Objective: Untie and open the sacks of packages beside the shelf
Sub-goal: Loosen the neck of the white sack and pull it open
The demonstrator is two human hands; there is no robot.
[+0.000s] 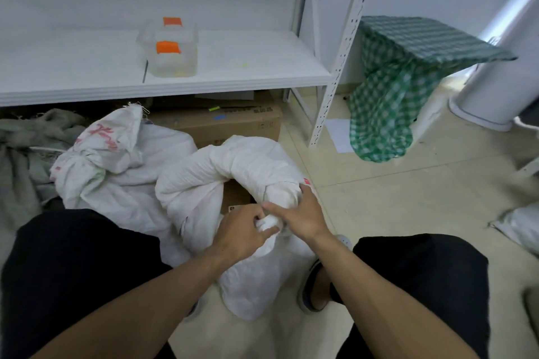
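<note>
At the lower centre of the frame, both hands are working at the knot (269, 223) of the near sack (233, 172). The left hand (243, 232) is closing its fingers around the small twisted wad of white cloth, and the right hand (302, 217) is pressing over the bunched neck just beside it, thumb pointing toward the left hand; both are gripping sack material, touching each other at the knot.

Judging from this, the task is sitting at an early stage: this knot is looking tight and not yet undone, though a gap in the rolled top is already showing a brown box (236, 198) inside. The far sack (110, 154), at centre left, is lying with its neck tied too, red writing showing on its flap. So both sacks appear left to open.

The near sack is woven white plastic, crumpled and bulging, its mouth rolled into a thick ring. It is resting on the floor (408, 183) between the person's knees, in front of the shelf (204, 81) crossing the upper frame.
</note>
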